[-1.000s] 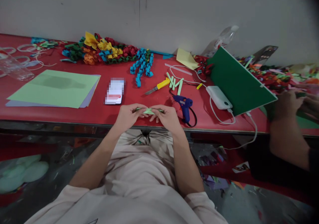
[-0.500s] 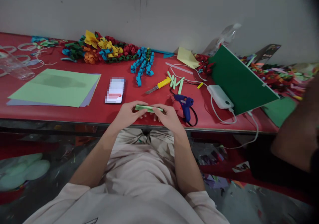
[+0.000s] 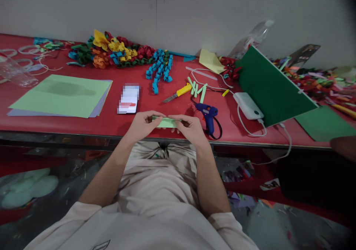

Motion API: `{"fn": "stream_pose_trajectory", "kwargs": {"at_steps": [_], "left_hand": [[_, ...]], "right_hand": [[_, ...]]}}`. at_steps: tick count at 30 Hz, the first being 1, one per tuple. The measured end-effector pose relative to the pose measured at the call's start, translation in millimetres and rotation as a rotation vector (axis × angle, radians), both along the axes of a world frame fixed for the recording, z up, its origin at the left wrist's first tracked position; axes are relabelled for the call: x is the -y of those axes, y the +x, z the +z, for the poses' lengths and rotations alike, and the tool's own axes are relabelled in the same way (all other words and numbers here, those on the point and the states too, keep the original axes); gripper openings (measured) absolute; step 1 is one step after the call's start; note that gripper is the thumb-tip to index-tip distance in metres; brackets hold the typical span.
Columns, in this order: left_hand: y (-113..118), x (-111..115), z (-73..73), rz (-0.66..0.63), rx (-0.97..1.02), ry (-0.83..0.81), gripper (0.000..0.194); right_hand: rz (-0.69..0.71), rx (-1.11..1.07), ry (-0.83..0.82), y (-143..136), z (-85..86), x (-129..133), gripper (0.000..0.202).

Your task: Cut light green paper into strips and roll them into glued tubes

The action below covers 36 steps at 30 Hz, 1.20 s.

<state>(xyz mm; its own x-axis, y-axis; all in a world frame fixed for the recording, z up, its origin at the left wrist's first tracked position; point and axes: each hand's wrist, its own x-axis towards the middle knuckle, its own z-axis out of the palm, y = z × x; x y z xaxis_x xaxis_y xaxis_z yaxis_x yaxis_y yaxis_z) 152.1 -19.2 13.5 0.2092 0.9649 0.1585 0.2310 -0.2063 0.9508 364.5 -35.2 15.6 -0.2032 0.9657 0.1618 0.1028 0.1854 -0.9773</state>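
Note:
A light green paper strip [image 3: 167, 122] is stretched between my hands over the table's front edge. My left hand [image 3: 142, 126] pinches its left end, and my right hand [image 3: 191, 127] grips the right end. Just right of my right hand lies a blue glue gun [image 3: 208, 117]. Behind the hands are a yellow utility knife [image 3: 178, 93] with its blade out and several short green paper strips [image 3: 203, 93]. A phone [image 3: 128, 99] with a lit screen lies behind my left hand.
Green sheets [image 3: 58, 94] lie at left near a clear bottle [image 3: 16, 72]. Paper chains [image 3: 119, 53] line the wall. At right are a power bank [image 3: 248, 105] with cables, a leaning green board [image 3: 272, 89] and part of another person's arm [image 3: 345, 148].
The strip between my hands now shows a broader face, and my fingers have shifted slightly on it. The other person's arm at right has mostly moved out of view.

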Motion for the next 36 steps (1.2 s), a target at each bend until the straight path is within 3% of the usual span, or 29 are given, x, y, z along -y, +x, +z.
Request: {"fn": "stream_pose_trajectory", "kwargs": {"at_steps": [6,17,25,28,32,36], "left_hand": [[6.2,-4.5,-4.1,0.02,0.006,0.024,0.037],[6.3,-4.4,0.4,-0.005,-0.108,0.036,0.031],[-1.7,0.2,-0.7,-0.157,-0.011,0.051,0.041],[-2.2,6.1,2.6,-0.193,-0.083,0.198,0.036],[3.6,7.7,3.0,-0.132,-0.122,0.431,0.022],[9.2,6.3,-1.1,-0.085,-0.049,0.446,0.014]], "right_hand": [[-0.078,0.018,-0.036,-3.7,1.9,-1.1,0.032],[-0.1,0.084,-0.042,-9.0,-1.8,-2.2,0.032],[-0.023,-0.053,-0.064,-3.3,-2.0,-6.2,0.039],[-0.048,-0.102,-0.103,-1.6,-0.7,-6.3,0.038],[-0.036,-0.107,-0.132,-1.3,-1.0,-6.6,0.038],[-0.018,-0.067,-0.105,-1.1,-3.3,-7.0,0.034]]}}
